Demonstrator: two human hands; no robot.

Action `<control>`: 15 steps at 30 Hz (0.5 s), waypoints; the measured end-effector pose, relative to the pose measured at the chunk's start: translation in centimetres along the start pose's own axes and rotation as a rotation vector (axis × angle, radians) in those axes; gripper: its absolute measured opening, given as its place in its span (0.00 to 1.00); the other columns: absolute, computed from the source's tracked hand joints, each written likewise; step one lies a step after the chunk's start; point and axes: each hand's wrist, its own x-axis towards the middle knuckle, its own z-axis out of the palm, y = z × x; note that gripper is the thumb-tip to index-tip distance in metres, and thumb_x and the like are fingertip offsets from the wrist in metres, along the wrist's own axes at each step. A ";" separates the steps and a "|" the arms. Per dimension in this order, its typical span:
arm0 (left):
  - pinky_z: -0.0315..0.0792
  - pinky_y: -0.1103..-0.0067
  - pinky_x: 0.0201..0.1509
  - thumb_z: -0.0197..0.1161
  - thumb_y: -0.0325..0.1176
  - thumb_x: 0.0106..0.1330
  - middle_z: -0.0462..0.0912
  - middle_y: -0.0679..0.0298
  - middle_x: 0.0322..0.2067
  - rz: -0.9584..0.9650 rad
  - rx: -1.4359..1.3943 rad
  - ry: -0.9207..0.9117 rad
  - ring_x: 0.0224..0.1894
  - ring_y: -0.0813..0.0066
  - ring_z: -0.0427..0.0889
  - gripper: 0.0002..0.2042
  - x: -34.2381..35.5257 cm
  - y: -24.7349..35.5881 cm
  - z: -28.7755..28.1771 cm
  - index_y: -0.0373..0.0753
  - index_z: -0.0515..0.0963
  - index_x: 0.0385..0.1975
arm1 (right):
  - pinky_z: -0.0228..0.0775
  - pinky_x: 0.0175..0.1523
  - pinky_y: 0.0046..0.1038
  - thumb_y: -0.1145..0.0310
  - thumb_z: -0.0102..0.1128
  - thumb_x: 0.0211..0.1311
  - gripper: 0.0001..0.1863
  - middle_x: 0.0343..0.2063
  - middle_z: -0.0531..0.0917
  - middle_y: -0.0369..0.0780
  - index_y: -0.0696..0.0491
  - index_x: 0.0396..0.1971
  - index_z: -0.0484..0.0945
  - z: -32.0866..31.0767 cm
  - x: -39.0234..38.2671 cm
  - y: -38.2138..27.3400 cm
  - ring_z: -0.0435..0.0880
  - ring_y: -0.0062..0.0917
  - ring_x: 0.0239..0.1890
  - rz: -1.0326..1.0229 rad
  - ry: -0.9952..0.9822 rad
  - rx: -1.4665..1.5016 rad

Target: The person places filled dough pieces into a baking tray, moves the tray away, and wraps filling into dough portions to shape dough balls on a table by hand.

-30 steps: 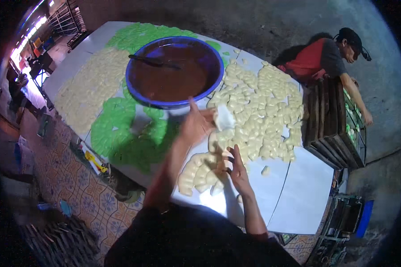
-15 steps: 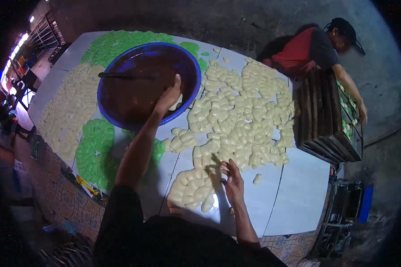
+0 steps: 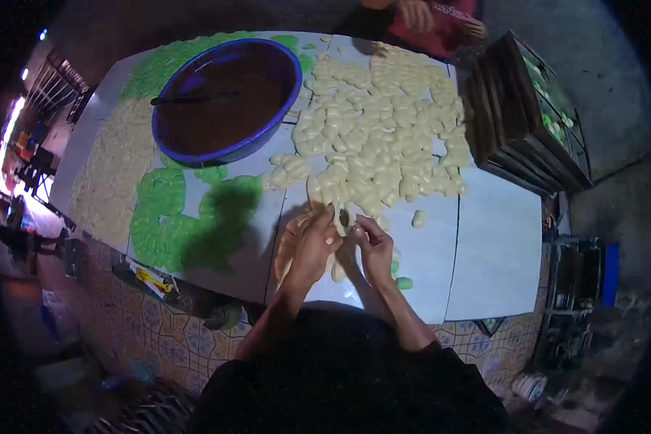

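Observation:
My left hand [image 3: 314,244] is closed on a cream dough piece [image 3: 338,217] with a dark brown patch in its middle, probably paste. Against its other edge, my right hand [image 3: 375,250] pinches with thumb and fingertips. Both hands are over the near edge of a large spread of cream dough pieces [image 3: 390,137] lying close together on the white table. A few small green dough pieces [image 3: 403,283] lie beside my right wrist. Far left of my hands stands a blue basin [image 3: 233,153] of brown paste [image 3: 224,123], with a dark-handled tool [image 3: 184,98] resting in it.
Green dough pieces [image 3: 163,235] lie at the left, with smaller cream lumps [image 3: 108,192] beyond them. A stack of dark wooden trays [image 3: 513,123] stands at the table's right end. A person in a red and dark shirt [image 3: 430,32] is at the far side.
My left hand has left the basin and come back to my right hand, with the dough piece now between them. My view has shifted. The other person has moved from the trays toward the far edge.

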 end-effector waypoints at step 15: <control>0.76 0.86 0.35 0.65 0.29 0.62 0.79 0.62 0.31 0.106 0.261 -0.163 0.31 0.82 0.77 0.08 -6.6 -9.4 4.5 0.30 0.79 0.34 | 0.68 0.44 0.21 0.71 0.60 0.61 0.12 0.34 0.79 0.39 0.62 0.41 0.79 -10.5 -9.0 -3.1 0.75 0.20 0.36 -0.125 -0.161 -0.399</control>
